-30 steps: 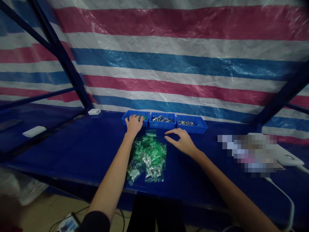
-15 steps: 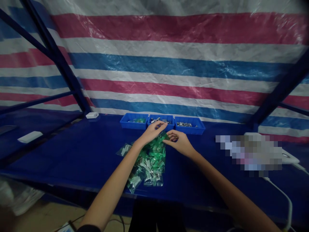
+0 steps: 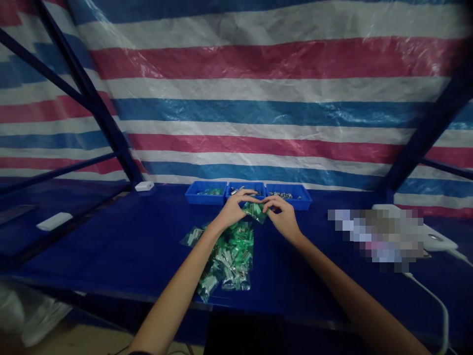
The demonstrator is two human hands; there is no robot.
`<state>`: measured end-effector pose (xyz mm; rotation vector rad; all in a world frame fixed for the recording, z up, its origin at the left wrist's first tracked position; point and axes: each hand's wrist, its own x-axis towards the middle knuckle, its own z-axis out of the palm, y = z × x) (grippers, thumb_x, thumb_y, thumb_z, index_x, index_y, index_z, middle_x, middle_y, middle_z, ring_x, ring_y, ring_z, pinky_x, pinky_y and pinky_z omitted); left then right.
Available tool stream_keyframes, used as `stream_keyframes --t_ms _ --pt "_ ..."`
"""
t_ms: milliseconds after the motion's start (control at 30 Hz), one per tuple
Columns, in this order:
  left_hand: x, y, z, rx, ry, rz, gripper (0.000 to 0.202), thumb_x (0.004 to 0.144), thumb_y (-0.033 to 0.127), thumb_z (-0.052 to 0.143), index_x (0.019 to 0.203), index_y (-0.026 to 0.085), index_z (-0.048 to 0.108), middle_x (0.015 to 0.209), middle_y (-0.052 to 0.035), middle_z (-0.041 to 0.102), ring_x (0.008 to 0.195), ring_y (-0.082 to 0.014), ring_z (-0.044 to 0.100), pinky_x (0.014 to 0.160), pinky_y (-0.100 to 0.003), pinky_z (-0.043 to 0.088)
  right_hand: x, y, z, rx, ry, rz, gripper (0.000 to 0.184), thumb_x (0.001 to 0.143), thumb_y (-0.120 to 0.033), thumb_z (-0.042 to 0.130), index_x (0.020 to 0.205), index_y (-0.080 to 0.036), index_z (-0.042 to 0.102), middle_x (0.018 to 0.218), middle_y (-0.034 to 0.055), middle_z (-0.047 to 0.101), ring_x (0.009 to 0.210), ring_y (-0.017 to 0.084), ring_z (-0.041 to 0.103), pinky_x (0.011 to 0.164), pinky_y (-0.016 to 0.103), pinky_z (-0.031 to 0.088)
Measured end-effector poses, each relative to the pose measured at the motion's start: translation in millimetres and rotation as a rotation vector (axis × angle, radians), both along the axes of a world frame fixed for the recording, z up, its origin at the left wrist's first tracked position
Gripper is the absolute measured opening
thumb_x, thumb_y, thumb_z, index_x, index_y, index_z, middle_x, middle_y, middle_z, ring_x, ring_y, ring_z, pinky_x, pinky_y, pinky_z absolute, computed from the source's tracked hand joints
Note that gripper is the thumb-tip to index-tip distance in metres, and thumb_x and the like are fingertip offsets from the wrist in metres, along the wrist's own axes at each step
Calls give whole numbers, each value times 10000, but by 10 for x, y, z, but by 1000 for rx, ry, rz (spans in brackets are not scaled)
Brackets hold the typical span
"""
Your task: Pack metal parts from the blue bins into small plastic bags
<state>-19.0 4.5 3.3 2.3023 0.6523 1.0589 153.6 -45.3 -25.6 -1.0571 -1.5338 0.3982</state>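
Note:
Between my two hands is a small green-tinted clear plastic bag (image 3: 254, 211). My left hand (image 3: 236, 206) pinches its left and upper edge, while my right hand (image 3: 281, 214) grips its right edge with bent fingers. What lies inside this bag is too small to make out. Below and partly behind my left forearm, a pile of similar plastic bags (image 3: 232, 256) rests on the blue table (image 3: 129, 246); whitish and metallic slim pieces show through them. One bag (image 3: 192, 236) pokes out left of the forearm.
Along the back stand three blue bins: a left bin (image 3: 205, 198) with green bits, a middle bin (image 3: 231, 186) and a right bin (image 3: 295, 203) with small metal parts. White boxes (image 3: 144, 186) sit left. A white device (image 3: 439, 240) with a cable (image 3: 428, 286) lies right, beside a blurred patch.
My hands have drawn together, and a single bag is now held between them above the pile. The view has tilted slightly upward.

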Motion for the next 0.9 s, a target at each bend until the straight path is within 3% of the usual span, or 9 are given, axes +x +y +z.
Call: stream_keyframes --t_ms 100,200,300,433,600,700,767,833,900 --pt "-48 44 40 23 40 135 183 744 306 680 911 247 726 1145 -62 649 1092 -226 575 976 -394 416 -7 19 -36 -101 75 -14 153 723 -331 607 783 -192 628 932 65 667 758 172 627 590 268 462" --pt "-201 208 128 -17 95 563 293 839 429 547 1004 229 683 1018 -58 701 999 -223 617 917 -371 436 -14 40 -62 -183 96 -26 308 722 -355 613 989 -203 603 1024 61 655 686 140 617 562 255 466" --pt "-458 451 242 -44 207 819 320 882 437 448 884 206 670 873 -81 717 988 -285 618 933 -473 378 -13 43 -60 -164 55 -26 234 733 -311 583 937 -206 624 1024 51 649 675 125 610 581 253 472" --pt "-754 728 327 -83 375 994 313 888 393 412 753 198 617 821 -121 705 1015 -330 604 944 -522 326 -21 48 -59 -133 43 9 169 738 -293 559 840 -199 655 900 41 666 618 115 588 571 251 468" --pt "-811 899 273 -119 564 973 265 813 424 525 933 207 618 888 -88 717 1008 -297 603 961 -501 341 -20 85 -121 -226 -12 47 175 746 -291 555 845 -209 673 708 -4 669 549 106 577 536 226 433" --pt "-730 876 209 -91 611 951 436 797 441 542 1144 178 556 1097 -152 663 1127 -338 534 971 -531 329 -14 63 -133 -252 -133 89 171 751 -280 566 864 -226 682 759 -8 690 571 101 579 566 227 437" --pt "-667 743 172 -37 598 959 569 831 443 493 1304 134 428 1314 -219 507 1264 -365 402 1013 -556 269 -28 15 -119 -236 -220 118 198 766 -303 579 920 -235 682 874 4 700 668 116 602 648 251 462" --pt "-618 479 138 47 569 902 632 867 458 439 1400 150 293 1439 -202 356 1345 -332 288 1065 -537 207 -66 -49 -103 -207 -310 122 273 783 -369 592 1011 -240 668 1000 25 682 839 153 613 790 309 461" --pt "-600 93 98 177 545 673 639 879 511 412 1423 213 261 1467 -153 317 1356 -318 272 1071 -534 227 -124 -111 -101 -201 -410 111 383 783 -455 601 1101 -244 640 1113 51 646 1019 203 572 915 390 404"
